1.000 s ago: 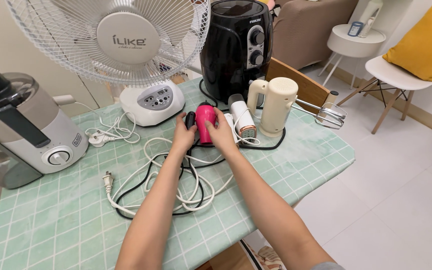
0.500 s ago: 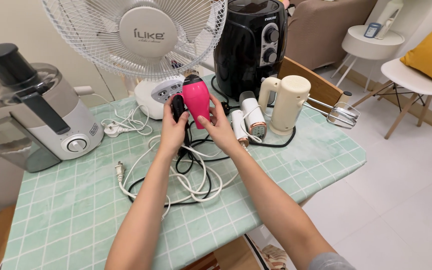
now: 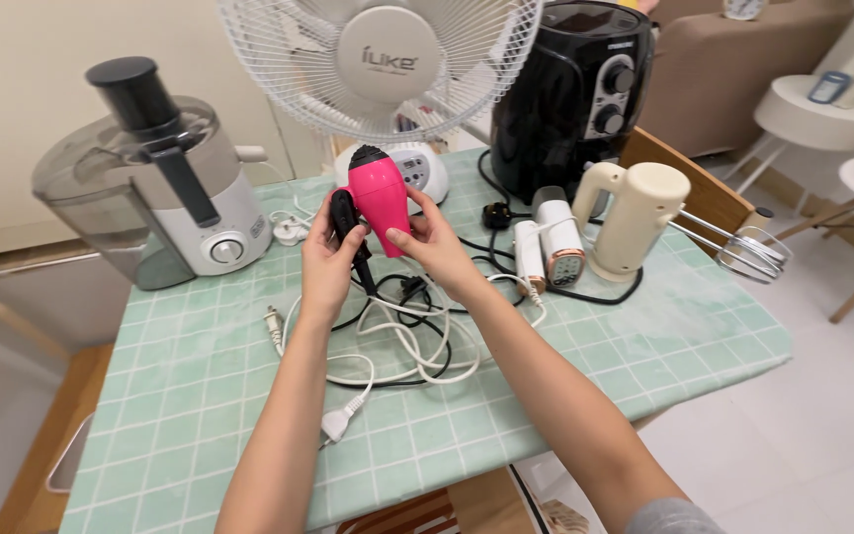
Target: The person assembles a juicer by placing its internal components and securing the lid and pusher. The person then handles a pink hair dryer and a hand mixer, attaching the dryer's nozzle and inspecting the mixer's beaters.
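A pink hair dryer (image 3: 381,198) with a black handle is held up above the table between both hands. My left hand (image 3: 328,259) grips its black handle from the left. My right hand (image 3: 431,242) presses fingers against the pink body from the right. The dryer's black cord hangs down into a tangle of black and white cables (image 3: 402,336) on the green checked tablecloth (image 3: 200,396).
A white desk fan (image 3: 380,69) stands behind the dryer, a juicer (image 3: 165,188) at left, a black air fryer (image 3: 570,94) at back right. A small white appliance (image 3: 557,242) and a cream hand mixer (image 3: 635,218) with beaters lie at right. A white plug (image 3: 338,423) lies near the front.
Both hands have lifted the pink hair dryer off the table and turned it upright, nearer to the fan. The camera view has shifted closer and to the right.
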